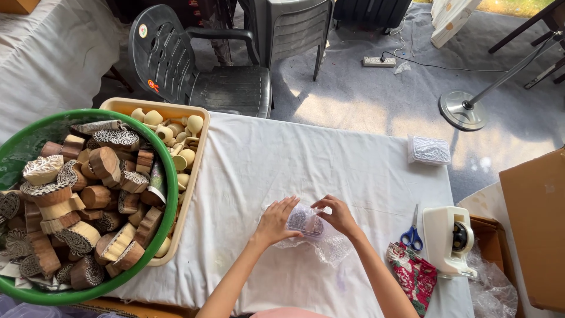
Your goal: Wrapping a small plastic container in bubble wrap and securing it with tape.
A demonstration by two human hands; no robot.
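Note:
On the white cloth of the table, my left hand and my right hand press from both sides on a small carved wooden block wrapped in clear bubble wrap. The loose end of the wrap trails toward me on the cloth. Both hands have fingers curled around the bundle.
A green tub full of carved wooden blocks sits at left, with a beige tray of wooden knobs behind it. A wrapped packet, blue scissors, a white tape dispenser and floral cloth lie at right. Black chair stands behind.

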